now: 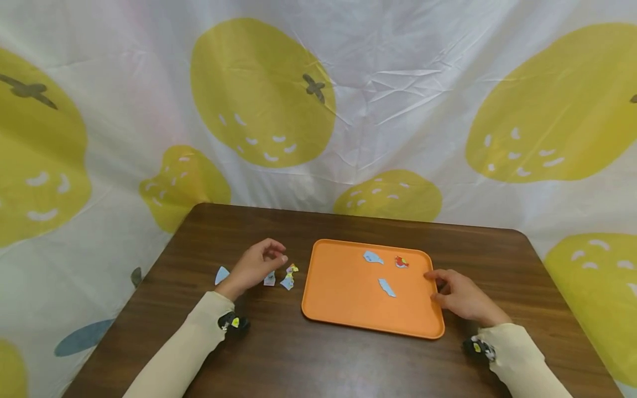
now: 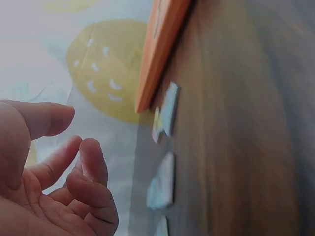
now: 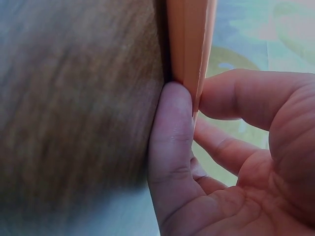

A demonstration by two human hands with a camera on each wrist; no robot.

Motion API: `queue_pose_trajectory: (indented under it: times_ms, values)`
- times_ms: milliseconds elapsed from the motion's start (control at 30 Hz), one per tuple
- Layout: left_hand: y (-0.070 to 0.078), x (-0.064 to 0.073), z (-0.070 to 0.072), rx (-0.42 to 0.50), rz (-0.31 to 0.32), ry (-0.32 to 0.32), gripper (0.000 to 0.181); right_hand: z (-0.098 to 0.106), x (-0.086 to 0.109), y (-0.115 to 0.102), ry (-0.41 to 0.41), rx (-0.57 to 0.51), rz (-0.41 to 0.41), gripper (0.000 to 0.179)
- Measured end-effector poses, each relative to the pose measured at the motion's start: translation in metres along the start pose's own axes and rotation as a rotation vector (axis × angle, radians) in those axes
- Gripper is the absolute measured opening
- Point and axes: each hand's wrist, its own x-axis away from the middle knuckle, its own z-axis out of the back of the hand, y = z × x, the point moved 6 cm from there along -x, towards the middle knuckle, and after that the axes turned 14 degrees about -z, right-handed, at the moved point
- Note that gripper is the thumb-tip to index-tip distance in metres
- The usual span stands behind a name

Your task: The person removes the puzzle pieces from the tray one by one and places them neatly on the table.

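An orange tray (image 1: 343,309) lies on the table, bearing a pale blue flat piece (image 1: 372,257), a narrow pale blue piece (image 1: 386,287) and a small red piece (image 1: 401,262). My right hand (image 1: 465,296) grips the tray's right edge, with fingertips against its rim and outer side in the right wrist view. Left of the tray, my left hand (image 1: 259,262) hovers over several irregular picture pieces, fingers loosely bent and holding nothing. Nearest it are a small blue piece (image 1: 269,279) and a blue-and-yellow piece or pair (image 1: 287,282). Another blue piece (image 1: 222,275) is partly hidden behind the left wrist.
The dark wooden table (image 1: 278,354) has its far edge against a white curtain (image 1: 368,127) printed with yellow fruit. A small black device (image 1: 233,322) sits on the left wrist, another (image 1: 480,348) on the right.
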Motion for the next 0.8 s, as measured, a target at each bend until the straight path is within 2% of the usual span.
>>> queue_pose_trajectory:
  times_ms: [567, 800]
  values:
    - [0.026, -0.048, -0.042, 0.063, -0.044, -0.074, 0.03, 0.001, -0.004, 0.0, -0.022, 0.002, -0.029, 0.052]
    - [0.045, -0.068, -0.056, 0.056, -0.086, -0.107, 0.037, 0.001, -0.003, 0.0, -0.014, 0.02, -0.022, 0.052]
